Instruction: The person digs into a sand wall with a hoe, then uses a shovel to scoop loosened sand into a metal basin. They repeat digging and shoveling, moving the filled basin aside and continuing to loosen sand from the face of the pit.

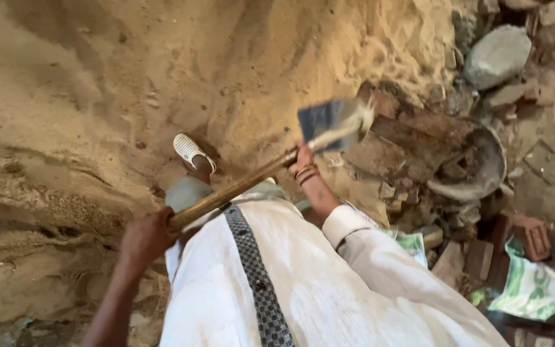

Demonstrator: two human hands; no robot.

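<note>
We hold a shovel (277,160) level across our front, above the sloping sand pile (97,83). Its wooden handle runs from lower left up to the right, and its flat metal blade (332,122) hangs blurred over the edge of the sand, beside the rubble. Our left hand (144,236) grips the butt end of the handle, arm stretched out from below, fingers wrapped fully round the wood. Our right hand (303,160) is clenched round the handle just behind the blade; bangles sit on that wrist and the white sleeve (354,225) is pushed back along the bent forearm. One foot in a white shoe (191,151) stands on the sand under the handle.

To the right of the blade a round metal pan (476,164) sits tilted among broken bricks (534,234); we see only a grey crust inside it. A large grey stone (497,54) lies further up, and a green and white sack (534,286) lies crumpled by the bricks.
</note>
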